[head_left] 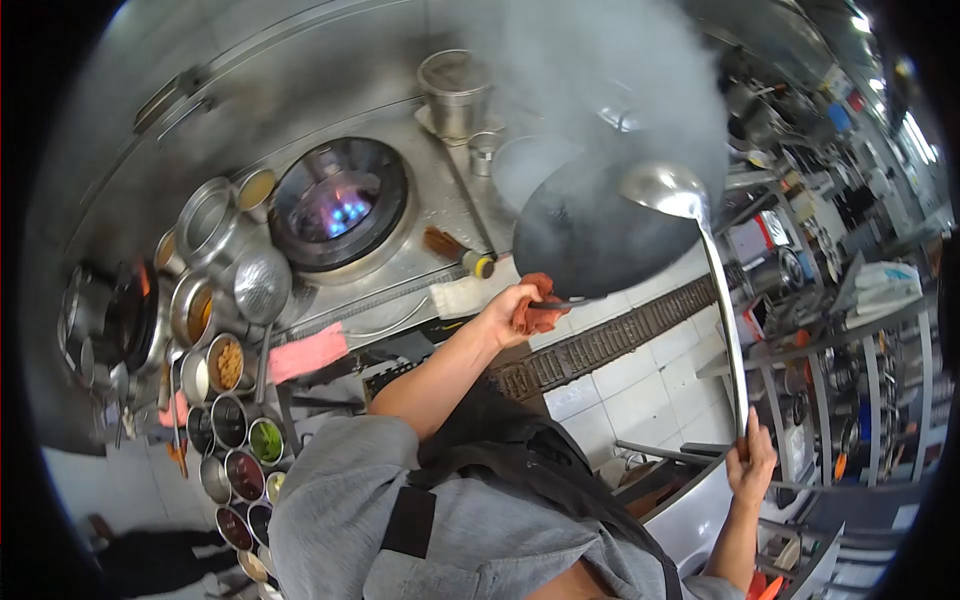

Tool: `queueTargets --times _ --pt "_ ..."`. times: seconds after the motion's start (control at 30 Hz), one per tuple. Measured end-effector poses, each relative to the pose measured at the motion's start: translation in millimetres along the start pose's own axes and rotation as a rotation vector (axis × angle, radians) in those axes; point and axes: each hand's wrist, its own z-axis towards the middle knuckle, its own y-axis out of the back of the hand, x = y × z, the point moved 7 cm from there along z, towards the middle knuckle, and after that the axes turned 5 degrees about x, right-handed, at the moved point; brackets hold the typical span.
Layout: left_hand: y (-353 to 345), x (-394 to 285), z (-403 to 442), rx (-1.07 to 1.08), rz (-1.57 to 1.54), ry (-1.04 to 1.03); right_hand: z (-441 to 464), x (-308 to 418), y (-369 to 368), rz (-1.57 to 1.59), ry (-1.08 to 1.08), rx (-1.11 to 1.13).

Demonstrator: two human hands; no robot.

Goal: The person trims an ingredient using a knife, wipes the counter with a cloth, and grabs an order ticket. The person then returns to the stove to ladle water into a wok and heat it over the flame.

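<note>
My left hand [505, 315] is closed around a wok's handle, with a folded red cloth [540, 303] between the palm and the metal. The dark wok [590, 240] is held tilted off the stove, and thick steam or smoke rises from it. Closed on the end of a long handle, my right hand [752, 465] holds a steel ladle [665, 190]. The ladle's bowl is over the wok's right side. Steam partly hides the wok's far rim, and I cannot make out any food inside.
Blue flames show in the burner [340, 205] left of the wok. A brush [458, 252] and a white cloth [458, 297] lie on the counter. A perforated skimmer [262, 285] rests among pots at left, above several ingredient cups. A metal rack [870, 400] stands at right.
</note>
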Motion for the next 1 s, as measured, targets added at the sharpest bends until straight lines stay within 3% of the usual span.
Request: queueTargets --times 0.03,0.07,0.1,0.17,0.37,0.4,0.47,0.57,0.63,0.73,0.8,0.83,0.87,0.9,0.97,1.0 --pt "13.2 -0.9 -17.9 -0.083 0.027 -0.028 -6.2 1.6 -7.9 0.015 0.000 0.003" --pt "15.3 -5.2 -37.3 0.040 0.087 -0.024 -11.3 -0.3 -19.0 0.057 -0.017 0.003" --pt "19.9 -7.1 -56.6 0.024 0.089 -0.040 -13.1 3.0 -29.3 0.080 -0.013 -0.008" --pt "37.5 -14.0 -94.6 -0.207 0.195 -0.148 -14.5 3.9 -54.9 0.153 -0.033 0.014" --pt "79.4 -35.3 -185.7 -0.415 0.123 -0.400 13.2 26.1 -110.7 0.287 -0.024 0.084" --pt "84.4 -43.7 -193.7 -0.413 0.042 -0.497 18.4 31.4 -119.9 0.299 0.017 0.080" --pt "81.3 -65.3 -217.8 -0.499 0.206 -0.574 30.0 40.7 -145.7 0.341 0.076 0.103" --pt "126.4 -112.7 -230.1 -0.586 0.272 -0.648 59.2 70.9 -186.2 0.461 0.095 0.191" --pt "152.6 -157.4 -228.5 -0.549 0.302 -0.831 79.8 94.9 -216.2 0.577 0.098 0.223" --pt "215.1 -214.6 -215.9 -0.517 0.271 -0.792 121.5 167.9 -241.8 0.625 0.143 0.290" --pt "229.4 -253.4 -224.7 -0.695 0.157 -0.838 170.5 256.2 -261.6 0.680 0.256 0.326" --pt "232.5 -263.3 -222.1 -0.687 0.119 -0.852 189.0 290.7 -274.1 0.713 0.224 0.405" --pt "238.1 -269.0 -220.8 -0.680 0.080 -0.863 212.5 326.1 -291.3 0.718 0.309 0.437" --pt "251.1 -279.9 -219.1 -0.733 0.114 -0.875 237.6 372.3 -295.7 0.654 0.545 0.303" --pt "234.0 -290.2 -227.9 -0.734 0.066 -0.855 288.2 470.8 -305.1 0.505 0.494 0.446" --pt "232.3 -293.1 -231.6 -0.756 0.028 -0.912 315.8 514.2 -325.5 0.480 0.704 0.332"
